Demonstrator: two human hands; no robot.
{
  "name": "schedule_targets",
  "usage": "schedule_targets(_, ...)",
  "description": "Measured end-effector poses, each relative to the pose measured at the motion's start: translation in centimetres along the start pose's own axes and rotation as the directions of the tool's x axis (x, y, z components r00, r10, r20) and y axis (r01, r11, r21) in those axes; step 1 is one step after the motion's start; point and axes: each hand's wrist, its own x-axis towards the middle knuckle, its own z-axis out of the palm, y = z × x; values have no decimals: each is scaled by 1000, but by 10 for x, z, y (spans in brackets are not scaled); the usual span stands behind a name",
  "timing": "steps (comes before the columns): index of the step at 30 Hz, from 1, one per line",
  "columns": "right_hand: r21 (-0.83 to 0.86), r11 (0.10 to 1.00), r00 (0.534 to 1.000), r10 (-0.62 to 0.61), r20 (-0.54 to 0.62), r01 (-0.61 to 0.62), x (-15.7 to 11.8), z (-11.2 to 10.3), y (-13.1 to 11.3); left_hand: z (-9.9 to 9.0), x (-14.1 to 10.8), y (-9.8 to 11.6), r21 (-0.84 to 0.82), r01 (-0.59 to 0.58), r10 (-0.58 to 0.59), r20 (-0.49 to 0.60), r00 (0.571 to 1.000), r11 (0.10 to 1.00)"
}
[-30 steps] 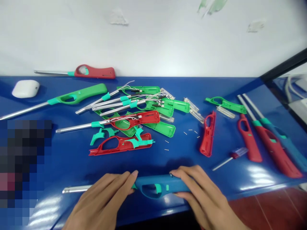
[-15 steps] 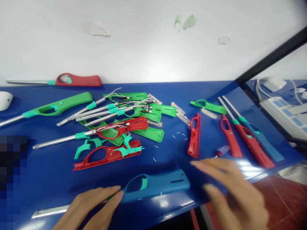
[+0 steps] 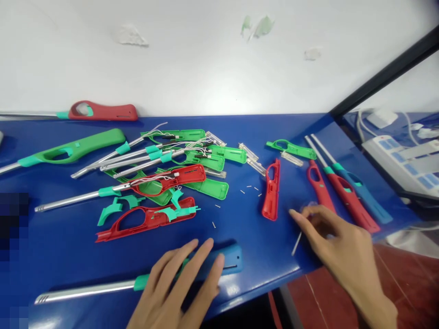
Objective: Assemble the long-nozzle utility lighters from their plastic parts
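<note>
At the table's front edge lies a blue gas lighter (image 3: 230, 256) with a long metal barrel pointing left. My left hand (image 3: 181, 278) rests over its handle, fingers spread, hiding the trigger loop. To the right, my right hand (image 3: 329, 233) has its fingers closed around a screwdriver (image 3: 297, 243); its thin shaft points down toward the tabletop, and the clear handle is mostly covered. Just left of that hand is a red half shell (image 3: 270, 194), and a red lighter handle (image 3: 318, 185) lies beyond it, partly hidden by the fingers.
Opened green and red lighter shells, barrels with wires, and a red shell (image 3: 144, 221) with turquoise triggers fill the middle. Small screws (image 3: 214, 225) lie scattered. Whole lighters, one of them green (image 3: 92, 144), lie at left and right. A power strip (image 3: 404, 164) stands far right.
My right hand has closed on the screwdriver and tilted it. My left hand has slid right from the lighter's neck onto its handle, and the lighter has shifted left in view.
</note>
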Motion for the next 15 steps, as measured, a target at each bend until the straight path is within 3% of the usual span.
schedule_targets(4, 187, 982, 998, 48, -43, -39, -9, -11, -3, 10, 11, -3, -2, -65, 65, -3, 998, 998)
schedule_targets(9, 610, 789, 978, 173, -117, -67, -15, -13, -30, 17, 4, -5, -60, -9, 6, -46, 999, 998)
schedule_targets(12, 709, 704, 991, 121, -55, -46, -14, -5, -54, 14, 4, -2, -78, 26, -27, -5, 1000, 997)
schedule_targets(15, 809, 588, 999, -31, -6, 23, -11, 3, -76, 12, 3, -1, -73, 77, -79, -26, 996, 994)
